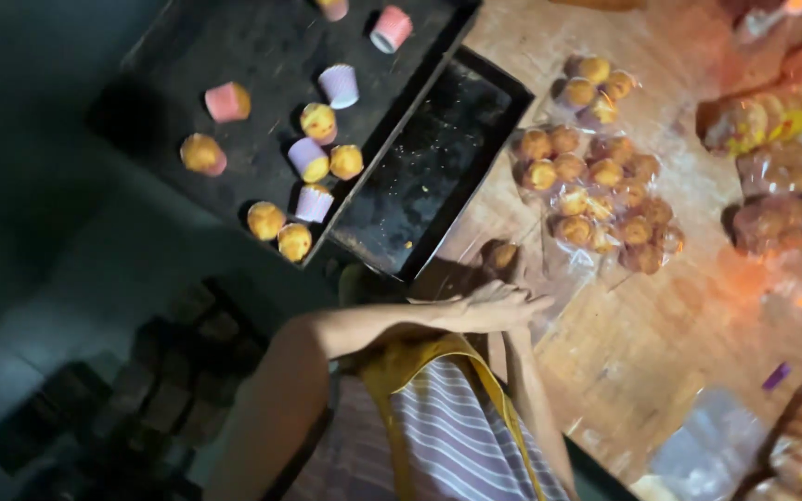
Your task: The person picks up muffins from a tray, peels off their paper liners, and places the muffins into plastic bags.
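Wooden desk [698, 325], dim | left hand [498, 306] flat, fingers spread, empty | muffin [501, 255] just beyond fingertips | right hand hidden beneath, grip unclear

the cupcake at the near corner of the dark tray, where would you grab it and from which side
Pinch the cupcake around its ridged paper cup from above. It lies beside the tray rim, with another cake to its left, so come straight down rather than from the sides.
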